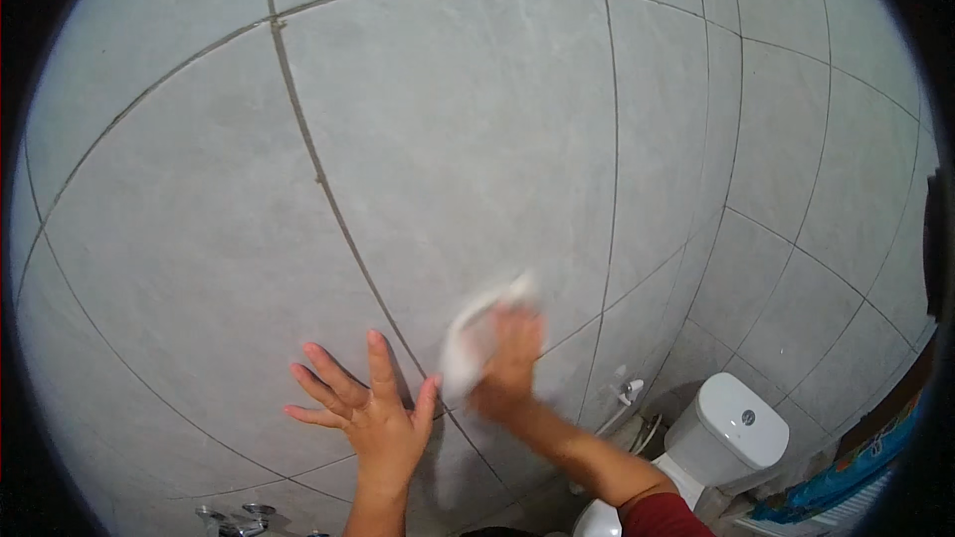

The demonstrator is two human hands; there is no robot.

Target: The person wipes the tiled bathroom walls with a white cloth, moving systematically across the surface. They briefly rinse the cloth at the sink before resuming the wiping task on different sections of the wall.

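Grey wall tiles (462,127) with dark grout lines fill most of the view. My left hand (380,414) rests on the tiles at lower centre, fingers spread and holding nothing. To its right, my right hand (515,350) is blurred and presses a white cloth (459,358) against the tiled wall. The cloth shows around the fingers, on their left and above them. How the fingers grip it is blurred.
A white toilet with its cistern (735,425) stands at lower right, beside a white bidet sprayer (631,389) on the wall. Chrome taps (257,511) are at the bottom left. A colourful blue fabric (843,473) hangs at the far lower right.
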